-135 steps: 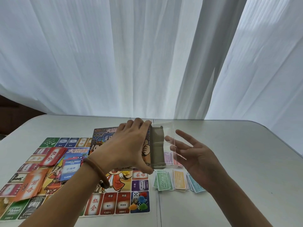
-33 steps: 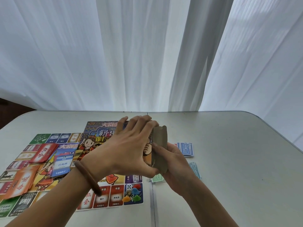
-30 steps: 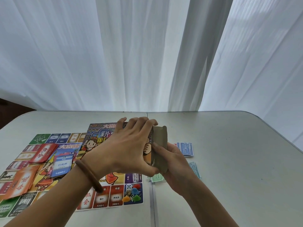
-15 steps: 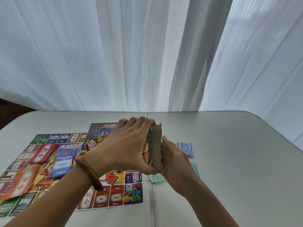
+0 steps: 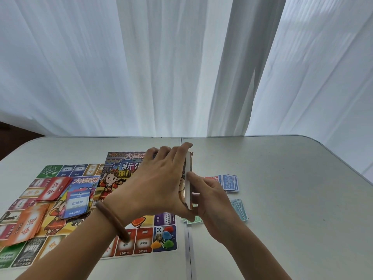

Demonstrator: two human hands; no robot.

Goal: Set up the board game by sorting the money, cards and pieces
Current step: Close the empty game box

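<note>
Left hand [image 5: 159, 184] clasped a flat cardboard box [image 5: 188, 168] held edge-on; right hand [image 5: 211, 201], fingers curled, pinched its grey end.

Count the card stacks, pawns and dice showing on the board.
Card stacks: 3 (red stack, blue stack, orange stack)
Pawns: 4 (red pawn, blue pawn, orange pawn, green pawn)
Dice: 1 (die)
Total: 8
</note>
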